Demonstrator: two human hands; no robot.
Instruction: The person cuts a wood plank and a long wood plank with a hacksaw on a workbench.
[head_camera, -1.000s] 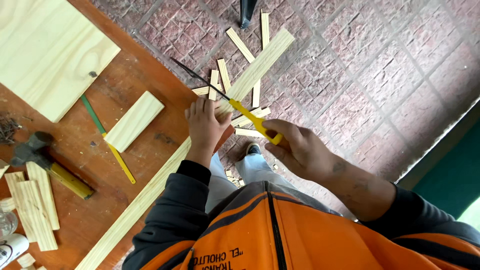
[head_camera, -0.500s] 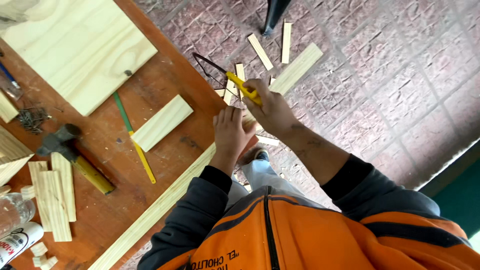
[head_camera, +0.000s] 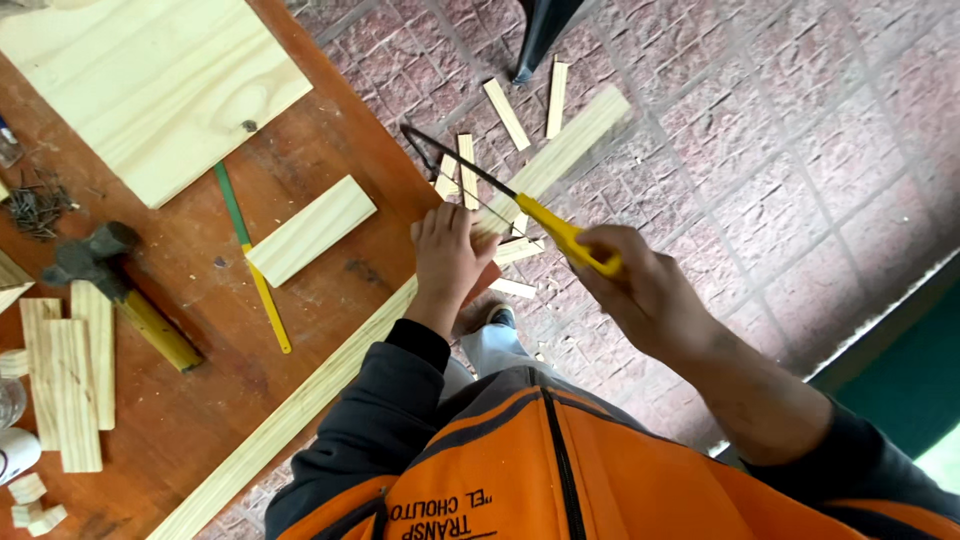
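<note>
Head view: right hand (head_camera: 650, 295) fingers clasp hacksaw (head_camera: 505, 200) — blade pointing up-left; left hand (head_camera: 447, 255) flat on plank (head_camera: 400, 320).

At the left edge of the table (head_camera: 200, 400) lies a white container (head_camera: 14, 452) with dark print, only partly visible. The orange vest (head_camera: 560, 480) carries dark lettering on its chest.

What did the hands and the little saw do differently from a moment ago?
The right hand has pulled the yellow-handled saw back and forth; its blade now lies across the long plank beside the left hand. The left hand stays pressed on the plank at the table edge. The hammer and offcuts have not moved.
</note>
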